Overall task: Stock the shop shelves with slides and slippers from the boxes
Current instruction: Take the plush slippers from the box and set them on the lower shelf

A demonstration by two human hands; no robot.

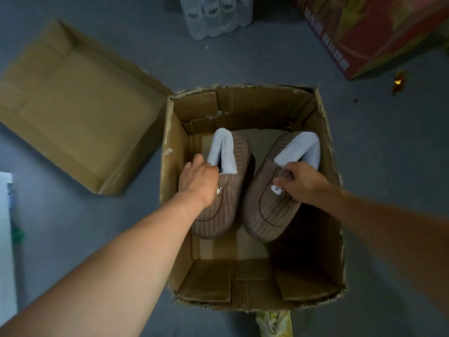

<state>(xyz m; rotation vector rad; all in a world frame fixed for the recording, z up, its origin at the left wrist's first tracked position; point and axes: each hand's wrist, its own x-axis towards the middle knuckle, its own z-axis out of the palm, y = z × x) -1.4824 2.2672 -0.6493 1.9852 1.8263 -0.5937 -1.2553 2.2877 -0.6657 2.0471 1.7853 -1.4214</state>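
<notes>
Hands reached down into an open cardboard box (325, 142) on the grey floor (388, 132). The left hand (198, 183) had its fingers curled on the left brown slipper (233, 190) near its fluffy blue cuff. The right hand (305, 184) gripped the right brown slipper (261, 215) the same way. Both slippers sat side by side inside the box. A flat box lid (73, 105) lay nearby.
</notes>
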